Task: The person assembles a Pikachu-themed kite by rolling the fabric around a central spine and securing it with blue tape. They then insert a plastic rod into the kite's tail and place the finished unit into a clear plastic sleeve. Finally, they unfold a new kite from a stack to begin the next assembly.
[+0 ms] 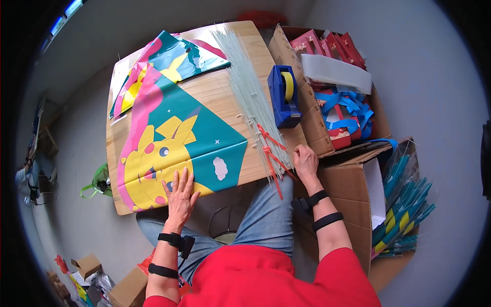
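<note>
A kite sail (215, 138), teal with a pink border and a yellow cartoon figure, lies spread on the wooden table. My left hand (180, 197) rests flat on its near edge, fingers extended. Beside the sail runs a long bundle of thin, pale rods (245, 97), with red ties (271, 151) around its near end. My right hand (306, 162) is closed at the table's right edge, just right of the rod ends. Whatever its fingers pinch, if anything, is hidden. More folded kite sails (192, 61) are piled at the far left of the table.
A blue tape dispenser (284, 97) with yellow tape stands at the table's right side. Next to it, a cardboard box (312, 107) holds red packages and blue ribbon. A nearer box (348, 204) contains rolled teal kites (404, 204). A green bag (99, 181) sits left of the table.
</note>
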The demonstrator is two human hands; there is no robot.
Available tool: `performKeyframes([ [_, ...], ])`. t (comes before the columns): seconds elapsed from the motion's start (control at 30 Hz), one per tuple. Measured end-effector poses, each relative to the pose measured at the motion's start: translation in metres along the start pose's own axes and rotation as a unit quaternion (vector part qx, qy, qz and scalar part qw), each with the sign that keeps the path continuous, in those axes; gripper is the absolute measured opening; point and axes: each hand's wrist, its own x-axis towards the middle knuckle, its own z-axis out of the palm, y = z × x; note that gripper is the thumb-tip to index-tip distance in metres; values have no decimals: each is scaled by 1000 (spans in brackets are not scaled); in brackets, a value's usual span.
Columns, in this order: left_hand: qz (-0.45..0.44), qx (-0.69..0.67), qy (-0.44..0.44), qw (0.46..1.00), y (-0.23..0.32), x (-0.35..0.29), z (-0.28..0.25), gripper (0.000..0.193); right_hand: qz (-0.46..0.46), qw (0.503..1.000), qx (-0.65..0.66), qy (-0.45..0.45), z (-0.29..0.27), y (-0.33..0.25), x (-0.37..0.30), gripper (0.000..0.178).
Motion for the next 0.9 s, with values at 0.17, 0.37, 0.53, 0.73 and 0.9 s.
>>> performKeyframes([
  [0.17, -31, -26, -16, 999, -3, -7, 7, 64, -34, 994, 97, 32, 4, -52, 3, 11],
  [0.37, -33, -30, -19, 999, -2, -5, 11, 66, 64, 996, 65, 15, 26, -63, 1, 11],
  [0.53, -35, -13, -17, 999, -1, -5, 21, 65, 27, 990, 135, -9, 29, -51, 6, 12],
  [0.73, -31, -4, -10, 999, -7, -6, 25, 65, 64, 982, 175, 26, 0, -22, -19, 11],
  [0.9, -32, -13, -15, 999, -6, -5, 26, 65, 72, 985, 151, -54, -6, -46, -44, 11],
])
